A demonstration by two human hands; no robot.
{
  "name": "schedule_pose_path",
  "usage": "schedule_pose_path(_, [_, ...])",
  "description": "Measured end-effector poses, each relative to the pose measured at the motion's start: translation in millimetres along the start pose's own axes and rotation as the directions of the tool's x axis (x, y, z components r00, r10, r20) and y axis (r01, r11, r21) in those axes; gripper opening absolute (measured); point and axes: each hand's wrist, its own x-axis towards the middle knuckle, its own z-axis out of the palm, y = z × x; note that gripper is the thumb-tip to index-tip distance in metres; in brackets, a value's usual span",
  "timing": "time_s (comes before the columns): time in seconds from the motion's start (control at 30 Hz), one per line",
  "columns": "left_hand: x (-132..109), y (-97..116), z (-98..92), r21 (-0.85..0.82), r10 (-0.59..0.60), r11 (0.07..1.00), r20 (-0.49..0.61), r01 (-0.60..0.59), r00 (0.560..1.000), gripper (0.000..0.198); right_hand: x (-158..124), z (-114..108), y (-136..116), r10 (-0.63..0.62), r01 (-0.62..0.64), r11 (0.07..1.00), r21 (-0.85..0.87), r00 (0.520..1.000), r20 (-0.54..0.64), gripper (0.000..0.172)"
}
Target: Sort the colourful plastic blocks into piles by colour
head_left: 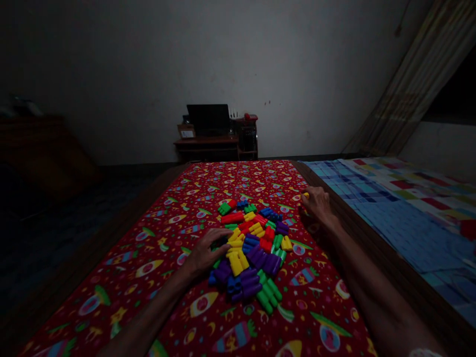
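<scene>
A heap of plastic building blocks [253, 248] in red, yellow, blue, green and purple lies in the middle of a red patterned cloth [208, 188]. My left hand [206, 250] rests on the cloth at the heap's left edge, fingers spread and touching the blocks. My right hand [316, 203] lies near the cloth's right edge, beyond the heap, its fingers curled round a small yellow block [305, 196] that shows at its fingertips.
A blue checked sheet [390, 208] covers the surface to the right, past a dark wooden edge. A low desk with a dark screen [210, 119] stands against the far wall. A curtain [409, 84] hangs at the upper right. The floor on the left is dark.
</scene>
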Motion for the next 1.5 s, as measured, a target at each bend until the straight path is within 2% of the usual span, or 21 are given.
schedule_pose_path(0.1, [-0.9,1.3,0.5,-0.015,-0.011,1.0,-0.006,0.011,1.0,0.033,-6.0,2.5,-41.3,-0.155,0.155,0.974,0.164,0.988,-0.013,0.022])
schedule_pose_path(0.13, [-1.3,2.1,0.7,-0.031,-0.015,0.999,-0.004,0.015,1.0,0.031,-11.8,5.6,-58.6,-0.227,0.22,0.952,0.214,0.974,0.009,0.022])
schedule_pose_path(0.17, [-1.8,3.0,1.0,-0.05,-0.019,0.999,-0.003,0.019,1.0,0.028,-19.6,9.6,-76.3,-0.354,0.325,0.888,0.325,0.935,0.034,0.022])
schedule_pose_path(0.2, [-2.5,3.9,1.5,-0.071,-0.025,0.997,-0.007,0.025,1.0,0.025,-28.8,14.2,-93.8,-0.495,0.438,0.791,0.428,0.868,0.026,0.022])
schedule_pose_path(0.23, [-3.3,4.4,2.2,-0.087,-0.036,0.996,-0.018,0.034,0.999,0.022,-38.8,18.8,-109.9,-0.632,0.541,0.68,0.495,0.775,0.02,0.025])
schedule_pose_path(0.27, [-4.0,4.7,3.1,-0.098,-0.051,0.994,-0.037,0.047,0.998,0.02,-48.9,23.1,-124.1,-0.73,0.613,0.588,0.527,0.683,0.022,0.028])
schedule_pose_path(0.3, [-4.7,4.6,4.1,-0.104,-0.067,0.993,-0.06,0.061,0.996,0.02,-58.2,26.6,-135.6,-0.787,0.651,0.536,0.537,0.615,0.04,0.032])
schedule_pose_path(0.33, [-5.2,4.4,5.1,-0.109,-0.083,0.991,-0.081,0.074,0.993,0.02,-66.0,29.2,-144.2,-0.816,0.668,0.513,0.54,0.574,0.066,0.034])
schedule_pose_path(0.37, [-5.5,4.0,5.9,-0.116,-0.094,0.99,-0.095,0.083,0.991,0.021,-71.8,30.8,-149.7,-0.823,0.667,0.515,0.539,0.56,0.093,0.035])
schedule_pose_path(0.43, [-5.6,3.7,6.4,-0.129,-0.098,0.988,-0.094,0.085,0.991,0.021,-76.6,31.1,-152.8,-0.807,0.636,0.536,0.555,0.58,0.113,0.034])
schedule_pose_path(0.53, [-4.5,4.6,4.3,-0.124,-0.067,0.991,-0.062,0.059,0.996,0.018,-69.1,27.3,-145.0,-0.76,0.588,0.525,0.616,0.649,0.028,0.027])
schedule_pose_path(0.63, [-3.2,4.4,1.0,-0.106,-0.049,0.993,0.014,0.05,0.999,0.028,-50.3,22.5,-131.2,-0.64,0.514,0.531,0.673,0.765,-0.079,0.023])
schedule_pose_path(0.73, [-2.1,1.9,-0.7,-0.085,-0.01,0.996,0.079,0.017,0.997,0.035,-25.7,18.1,-109.5,-0.42,0.378,0.632,0.677,0.901,-0.11,0.023])
schedule_pose_path(0.83, [-1.1,-0.2,-0.7,-0.067,0.031,0.997,0.094,-0.024,0.995,0.03,-2.2,14.2,-76.3,-0.214,0.241,0.776,0.583,0.97,-0.116,0.025])
schedule_pose_path(1.0, [-0.8,0.8,-0.1,-0.085,0.017,0.996,0.073,-0.011,0.997,0.024,14.8,16.1,-16.1,-0.062,0.088,0.973,0.214,0.99,-0.125,0.023])
schedule_pose_path(1.1, [-0.4,0.2,-0.5,-0.098,-0.01,0.995,0.059,0.016,0.998,0.022,12.0,22.1,8.0,0.016,-0.016,1.0,0.005,0.998,-0.056,0.023])
schedule_pose_path(1.2, [1.2,-2.6,-1.9,-0.113,-0.062,0.992,0.026,0.064,0.998,0.024,9.7,24.1,17.8,0.097,-0.097,0.993,-0.074,0.995,-0.002,0.023])
schedule_pose_path(1.3, [2.9,-4.7,-3.5,-0.177,-0.161,0.973,-0.057,0.148,0.985,0.033,12.4,18.2,7.7,0.079,-0.079,0.997,0.012,0.994,-0.072,0.021])
schedule_pose_path(1.37, [3.6,-4.5,-3.7,-0.265,-0.249,0.94,-0.106,0.214,0.963,0.04,12.6,12.2,-13.6,0.018,0.0,0.99,0.142,0.992,-0.125,0.021])
schedule_pose_path(1.43, [3.7,-3.4,-2.7,-0.342,-0.311,0.905,-0.131,0.252,0.941,0.045,5.8,7.2,-45.9,-0.106,0.136,0.938,0.319,0.988,-0.109,0.023])
schedule_pose_path(1.5, [3.4,-2.4,0.0,-0.386,-0.328,0.889,-0.159,0.247,0.931,0.046,-11.2,4.9,-84.0,-0.331,0.305,0.798,0.519,0.943,-0.046,0.025])
